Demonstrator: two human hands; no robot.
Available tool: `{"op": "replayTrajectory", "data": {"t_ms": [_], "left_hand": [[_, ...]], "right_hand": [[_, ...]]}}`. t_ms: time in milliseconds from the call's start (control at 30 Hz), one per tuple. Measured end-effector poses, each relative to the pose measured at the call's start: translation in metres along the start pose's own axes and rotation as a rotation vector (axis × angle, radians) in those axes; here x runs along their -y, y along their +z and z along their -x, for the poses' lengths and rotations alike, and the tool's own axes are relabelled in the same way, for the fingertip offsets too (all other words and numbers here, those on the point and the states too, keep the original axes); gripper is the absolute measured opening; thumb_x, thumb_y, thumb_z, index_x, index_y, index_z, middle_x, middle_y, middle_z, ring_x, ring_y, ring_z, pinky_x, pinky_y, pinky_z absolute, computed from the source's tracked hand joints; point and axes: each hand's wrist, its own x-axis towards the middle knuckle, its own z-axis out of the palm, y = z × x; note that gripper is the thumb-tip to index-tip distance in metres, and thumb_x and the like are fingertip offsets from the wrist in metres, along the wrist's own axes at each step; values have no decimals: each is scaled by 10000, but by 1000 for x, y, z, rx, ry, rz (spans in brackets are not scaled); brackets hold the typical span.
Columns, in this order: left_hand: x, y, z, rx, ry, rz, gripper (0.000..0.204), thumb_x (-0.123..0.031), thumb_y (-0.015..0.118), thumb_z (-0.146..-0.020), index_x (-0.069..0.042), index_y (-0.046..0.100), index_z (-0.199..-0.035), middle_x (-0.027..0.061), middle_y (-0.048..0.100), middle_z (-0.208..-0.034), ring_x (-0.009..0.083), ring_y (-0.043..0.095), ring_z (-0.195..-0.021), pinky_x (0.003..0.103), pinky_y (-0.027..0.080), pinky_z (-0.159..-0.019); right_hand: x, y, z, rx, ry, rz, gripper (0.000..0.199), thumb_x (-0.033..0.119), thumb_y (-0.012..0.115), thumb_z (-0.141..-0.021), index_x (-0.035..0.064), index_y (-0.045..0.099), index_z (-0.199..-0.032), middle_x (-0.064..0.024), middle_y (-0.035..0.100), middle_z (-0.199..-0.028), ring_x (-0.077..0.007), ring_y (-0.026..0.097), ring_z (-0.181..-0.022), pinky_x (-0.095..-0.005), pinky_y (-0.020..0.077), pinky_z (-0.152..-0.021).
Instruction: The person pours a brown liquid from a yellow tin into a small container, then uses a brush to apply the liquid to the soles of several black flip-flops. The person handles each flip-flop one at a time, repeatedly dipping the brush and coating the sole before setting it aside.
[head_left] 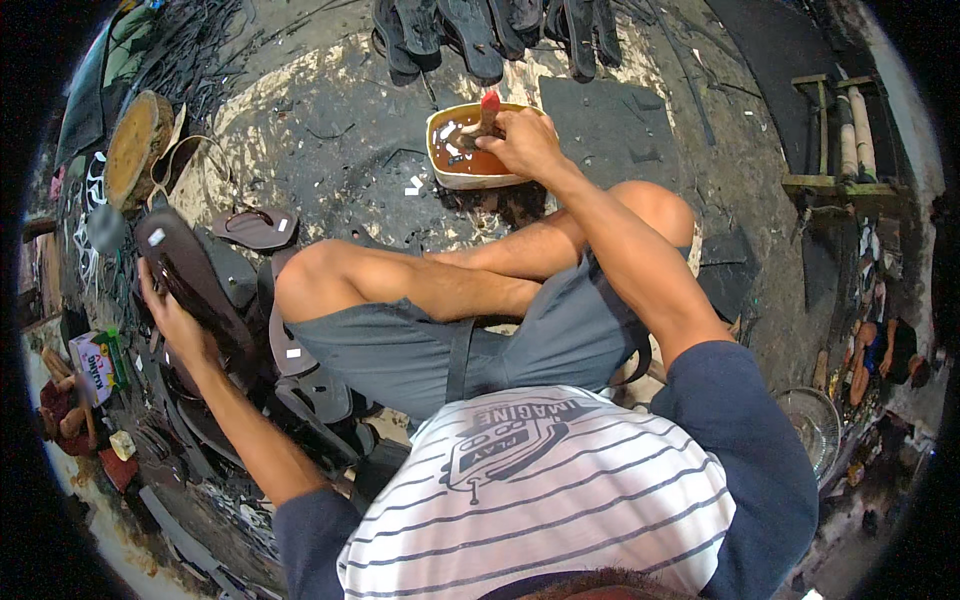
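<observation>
Near left: dark brown sandal (205, 275); long axis runs obliquely, its labelled rounded end pointing away and leftward, other end back toward the person's knee. Left hand (178, 322) is partly curled, gripping the sandal along its outer edge; thumb placement unclear.

Just beyond: second brown sandal (257, 228), lying crosswise near the knee.

Ahead, slightly right: brush (487, 121), over the pale rectangular tub (482, 181) of amber liquid. Red handle tip points up and away; long axis slants down toward the liquid. Bristle contact cannot be told. Right hand (525, 143) is closed around the brush, fingers bent.

Farthest: row of black soles (470, 40).
</observation>
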Motion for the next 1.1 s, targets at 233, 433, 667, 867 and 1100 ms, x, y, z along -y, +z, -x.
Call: {"op": "replayTrajectory", "data": {"t_ms": [233, 433, 667, 867, 1100], "left_hand": [[-36, 21, 140, 241, 234, -356, 520, -329, 367, -1104, -5, 532, -1475, 179, 555, -1467, 314, 446, -1420, 444, 277, -1202], [-40, 63, 157, 82, 375, -835, 847, -417, 805, -877, 1, 457, -1527, 227, 482, -1528, 402, 445, -1400, 485, 278, -1189], [-90, 75, 130, 329, -245, 575, 570, -484, 649, -995, 5, 602, -1285, 122, 713, -1127, 250, 715, -929, 400, 587, -870], [-85, 182, 180, 406, -482, 1258, 675, -616, 492, -1031, -74, 539, -1431, 103, 641, -1341, 259, 652, -1158, 418, 549, -970], [-82, 187, 173, 626, -301, 1378, 770, -671, 452, -1012, -33, 546, -1431, 166, 594, -1410, 321, 590, -1262, 475, 431, -1132]], "right_hand": [[8, -87, 7, -173, -329, -12, 306, 300, 810, -885, 111, 763, -1122, -96, 765, -1058, -242, 708, -970, -428, 533, -877], [-11, -194, 6, -237, -154, 263, 295, 359, 792, -892, 149, 778, -1099, -71, 767, -947, -298, 692, -848, -414, 515, -791], [97, -232, 24, -552, -61, -1163, 251, 143, 670, -1017, -14, 688, -1213, -71, 734, -1117, -122, 671, -1006, -275, 541, -897], [177, -81, 76, -81, -272, -882, 294, 167, 757, -950, -12, 699, -1176, -101, 736, -1092, -182, 684, -1026, -340, 545, -867], [181, -85, 87, -103, -481, -924, 327, 141, 765, -927, -8, 663, -1199, -140, 716, -1092, -253, 705, -1003, -343, 545, -878]]}}
